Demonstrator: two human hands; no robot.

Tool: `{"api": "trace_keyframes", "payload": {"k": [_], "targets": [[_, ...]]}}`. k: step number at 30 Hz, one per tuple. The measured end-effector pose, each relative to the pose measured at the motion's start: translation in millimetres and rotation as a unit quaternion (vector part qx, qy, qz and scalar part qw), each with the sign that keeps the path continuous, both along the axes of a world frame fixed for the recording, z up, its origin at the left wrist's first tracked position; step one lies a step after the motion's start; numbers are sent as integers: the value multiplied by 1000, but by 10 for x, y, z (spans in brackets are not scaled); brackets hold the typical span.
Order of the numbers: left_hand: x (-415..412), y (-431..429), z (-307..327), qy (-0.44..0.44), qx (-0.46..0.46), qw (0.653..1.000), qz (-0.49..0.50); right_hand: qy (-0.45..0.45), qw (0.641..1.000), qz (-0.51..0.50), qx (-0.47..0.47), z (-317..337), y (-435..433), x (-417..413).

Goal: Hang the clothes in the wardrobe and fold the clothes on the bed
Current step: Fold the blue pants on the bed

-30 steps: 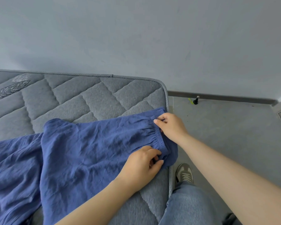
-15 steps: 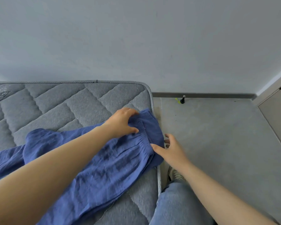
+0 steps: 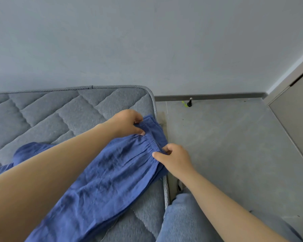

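A blue crinkled garment [image 3: 112, 173] with an elastic gathered waistband lies on the grey quilted mattress [image 3: 51, 116], its waistband at the bed's right edge. My left hand [image 3: 128, 122] pinches the far end of the waistband. My right hand [image 3: 173, 158] pinches the near end of the waistband at the mattress edge. The rest of the garment trails off to the lower left, partly hidden under my left forearm.
Grey floor [image 3: 226, 145] lies right of the bed, with a black door stopper [image 3: 189, 102] by the skirting. A beige door [image 3: 294, 123] stands at the far right. My knee in blue jeans [image 3: 182, 219] is beside the mattress edge. A plain wall is behind.
My hands swapped ends of the waistband: the left moved to the far end, the right came down to the near end and now pinches it. The view shifted right.
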State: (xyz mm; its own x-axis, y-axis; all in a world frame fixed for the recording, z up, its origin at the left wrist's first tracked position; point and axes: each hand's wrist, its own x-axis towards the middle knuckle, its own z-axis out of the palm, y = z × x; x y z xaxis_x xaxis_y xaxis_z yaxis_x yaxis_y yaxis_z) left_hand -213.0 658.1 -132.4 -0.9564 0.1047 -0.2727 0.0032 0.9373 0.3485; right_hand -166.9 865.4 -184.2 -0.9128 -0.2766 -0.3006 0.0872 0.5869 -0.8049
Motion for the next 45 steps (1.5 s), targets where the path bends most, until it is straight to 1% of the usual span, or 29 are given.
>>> {"api": "trace_keyframes", "payload": {"k": [2,4,6,8,9,11,13,17,19,24,29,34,40,43,45], "targets": [[-48,34,-29,16,-18,1000,-12,-7,1000,-27,4,-31,44,-31],[-84,85,-101,-8,-45,999,-16,-56,998,-39,-3,-73,56,-39],[-122,116,-166,-40,-53,998,-2,-146,985,-71,-56,-99,40,-31],[-172,119,-171,-53,-58,997,4,-207,968,-90,-113,-103,32,-32],[-205,117,-153,-58,-60,996,5,-224,961,-87,-140,-113,38,-40],[-261,125,-98,-76,-51,996,9,-226,956,-70,-174,-128,59,-58],[-274,156,-64,-93,-41,995,4,-201,965,-57,-156,-117,73,-61],[-184,186,9,-94,-22,995,-9,-108,991,-70,-42,-52,61,-4],[-110,160,76,-70,1,997,-15,-57,996,-62,-17,28,29,55],[172,-63,366,35,29,999,3,64,997,-36,-31,316,-109,264],[610,-392,687,92,34,995,16,175,984,9,-38,700,-337,622],[1105,-777,883,143,16,989,33,251,964,81,21,951,-661,992],[1736,-1340,786,194,-43,980,23,291,940,161,72,1006,-1138,1452],[2005,-1596,602,198,-59,978,15,293,926,215,101,913,-1384,1652],[2154,-1696,436,182,-77,980,12,288,918,242,124,825,-1519,1756]]}}
